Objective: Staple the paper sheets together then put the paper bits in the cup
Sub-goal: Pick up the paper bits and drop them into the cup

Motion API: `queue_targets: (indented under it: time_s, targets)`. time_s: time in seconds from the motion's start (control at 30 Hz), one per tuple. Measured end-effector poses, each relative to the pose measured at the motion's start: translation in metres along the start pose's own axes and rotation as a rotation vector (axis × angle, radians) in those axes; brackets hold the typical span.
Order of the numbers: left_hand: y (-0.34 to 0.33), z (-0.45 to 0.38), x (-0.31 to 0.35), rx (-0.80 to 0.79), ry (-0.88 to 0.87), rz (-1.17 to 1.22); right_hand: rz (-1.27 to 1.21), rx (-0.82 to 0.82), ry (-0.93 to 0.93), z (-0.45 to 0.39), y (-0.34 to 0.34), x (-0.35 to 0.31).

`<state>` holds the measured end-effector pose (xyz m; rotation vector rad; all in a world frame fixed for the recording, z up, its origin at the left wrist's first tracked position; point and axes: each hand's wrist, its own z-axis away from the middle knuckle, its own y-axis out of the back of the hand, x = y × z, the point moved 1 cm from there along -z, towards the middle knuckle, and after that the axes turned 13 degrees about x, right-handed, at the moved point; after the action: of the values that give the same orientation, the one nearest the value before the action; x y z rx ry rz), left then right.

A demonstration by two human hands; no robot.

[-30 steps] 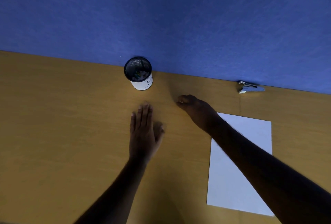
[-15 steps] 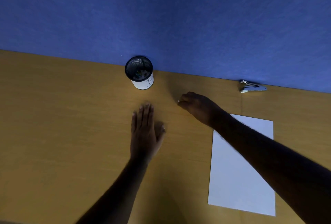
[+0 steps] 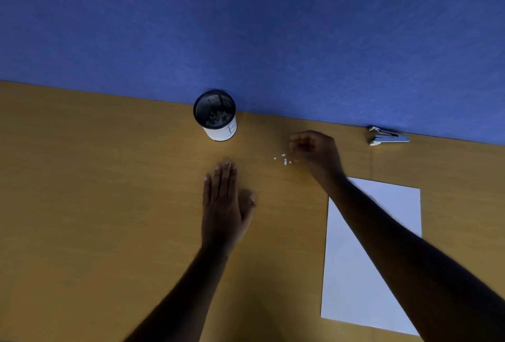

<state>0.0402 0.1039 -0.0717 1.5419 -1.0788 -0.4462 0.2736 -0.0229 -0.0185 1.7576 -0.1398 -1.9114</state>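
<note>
Bits (image 3: pixel 284 160): tiny, light, easily scattered; best pinched from above.
Right hand (image 3: pixel 317 154): curled, grip unclear.
Left hand (image 3: pixel 225 205): being held flat, spread.
Cup (image 3: pixel 216 116): nearby.

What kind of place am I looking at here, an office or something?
Probably an office or study desk, though little of the room shows. A wooden desk top runs up against a blue wall, and on it are a stapler, white paper sheets and a mesh cup.

I'm working at a yellow-brown wooden desk (image 3: pixel 95 205); a blue textured wall (image 3: pixel 246 27) is running straight along its far edge.
</note>
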Motion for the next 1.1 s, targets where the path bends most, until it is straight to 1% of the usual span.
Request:
queue_targets:
  time_s: [0.07, 0.13, 0.23, 0.33, 0.47, 0.53, 0.63, 0.77, 0.9, 1.0, 1.1]
  targets:
    - [0.0, 0.0, 0.0, 0.001, -0.007, -0.007, -0.134, 0.027, -0.085, 0.004, 0.0, -0.011]
    - [0.0, 0.001, 0.0, 0.005, -0.012, -0.006, -0.192, 0.013, -0.099, 0.004, -0.005, -0.028]
    - [0.0, 0.0, 0.001, 0.014, -0.011, -0.002, -0.217, -0.054, -0.019, 0.0, -0.021, -0.063]
    - [0.001, -0.001, 0.001, 0.021, -0.008, 0.0, -0.212, -0.111, 0.139, -0.01, -0.05, -0.102]
    - [0.0, -0.001, 0.001, 0.031, -0.011, 0.0, -0.054, -0.166, 0.454, -0.027, -0.089, -0.135]
    - [0.0, 0.0, 0.001, 0.033, -0.008, -0.001, 0.041, -0.218, 0.534, -0.034, -0.102, -0.143]
    - [0.0, 0.0, 0.001, 0.029, -0.004, 0.008, 0.176, -0.299, 0.591, -0.042, -0.111, -0.149]
    - [-0.001, -0.001, 0.001, 0.025, -0.007, 0.005, 0.241, -0.364, 0.681, -0.047, -0.112, -0.156]
    - [-0.001, 0.0, 0.001, 0.04, -0.011, 0.002, 0.28, -0.348, 0.747, -0.044, -0.113, -0.158]
    - [-0.001, 0.0, 0.001, 0.048, -0.016, 0.007, 0.357, -0.356, 0.742, -0.042, -0.115, -0.158]
    - [-0.001, 0.0, 0.001, 0.046, -0.017, 0.006, 0.371, -0.392, 0.729, -0.039, -0.113, -0.16]
